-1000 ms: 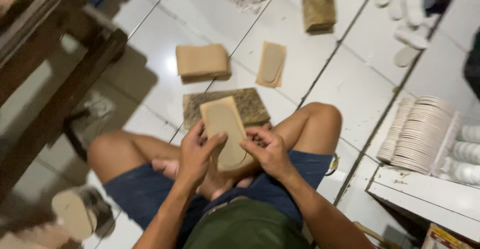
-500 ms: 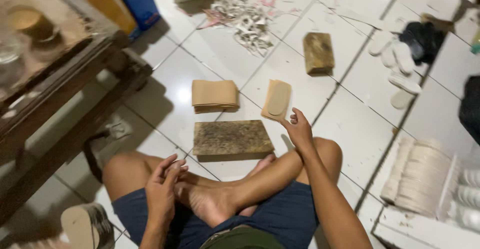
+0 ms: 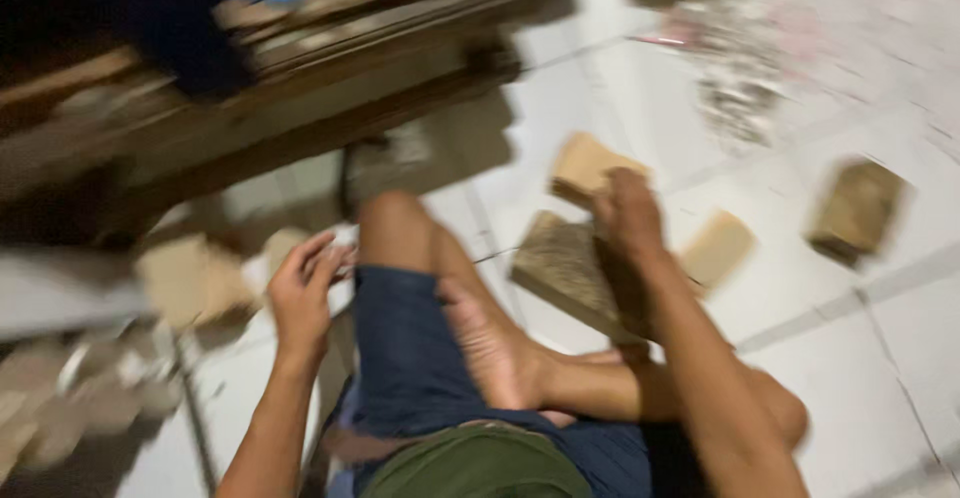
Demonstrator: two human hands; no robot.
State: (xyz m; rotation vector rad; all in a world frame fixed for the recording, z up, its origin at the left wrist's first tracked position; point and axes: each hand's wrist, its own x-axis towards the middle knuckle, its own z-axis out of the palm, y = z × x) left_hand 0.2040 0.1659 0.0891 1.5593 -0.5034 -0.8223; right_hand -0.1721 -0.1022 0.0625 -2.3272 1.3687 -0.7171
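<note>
You sit cross-legged on the tiled floor (image 3: 880,358), so everything lies low and within arm's reach around your knees. Your right hand (image 3: 628,216) stretches forward over the far edge of the dark board (image 3: 565,268), fingers curled toward the tan stack (image 3: 585,166) just behind it; blur hides whether it grips the stack or only touches it. Your left hand (image 3: 300,298) hangs loosely cupped and empty beside your left knee, near a pale slab (image 3: 190,280) on the floor. A tan piece (image 3: 718,248) lies right of the board, and a brown block (image 3: 858,208) sits further off.

Half a second ago your right hand was at that tan piece; it has moved across to the stack. Your head has swung left, and the wooden desk (image 3: 330,78) now fills the upper view.
</note>
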